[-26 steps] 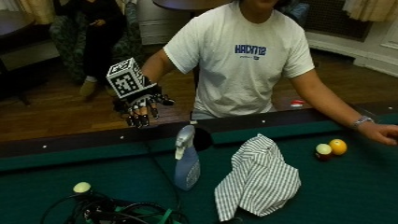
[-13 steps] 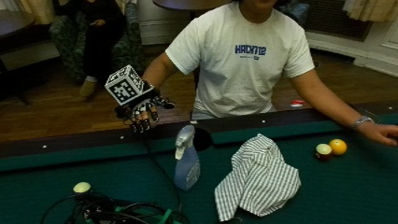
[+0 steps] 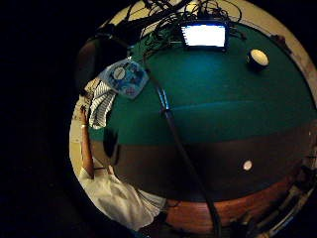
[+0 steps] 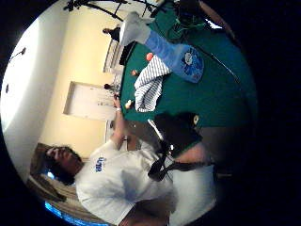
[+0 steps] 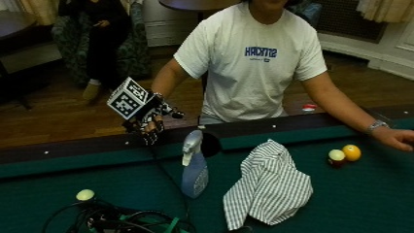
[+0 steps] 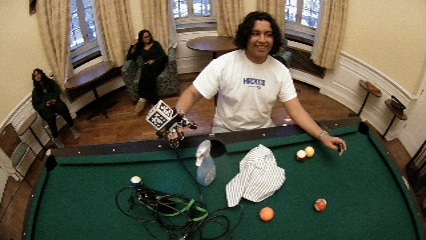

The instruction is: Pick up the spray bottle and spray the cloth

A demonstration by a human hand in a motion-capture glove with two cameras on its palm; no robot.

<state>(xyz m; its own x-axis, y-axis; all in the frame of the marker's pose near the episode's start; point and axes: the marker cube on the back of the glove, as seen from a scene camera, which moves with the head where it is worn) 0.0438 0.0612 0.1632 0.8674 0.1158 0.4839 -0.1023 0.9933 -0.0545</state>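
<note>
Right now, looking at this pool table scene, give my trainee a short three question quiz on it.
1. True or false: the black-gloved right hand grips the pale blue plastic spray bottle.
2. The white striped cloth lies: A) draped over the bottle, B) on the green felt beside the bottle, C) in the bare hand.
3. Fill in: the bottle stands ____ on the felt.

Key: 1 false, the hand hovers over the table's dark wooden rail, apart from the bottle. 2 B. 3 upright.

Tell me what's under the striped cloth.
Only green felt shows around the cloth, which lies bunched on the table. Anything beneath its folds is covered and cannot be seen.
</note>
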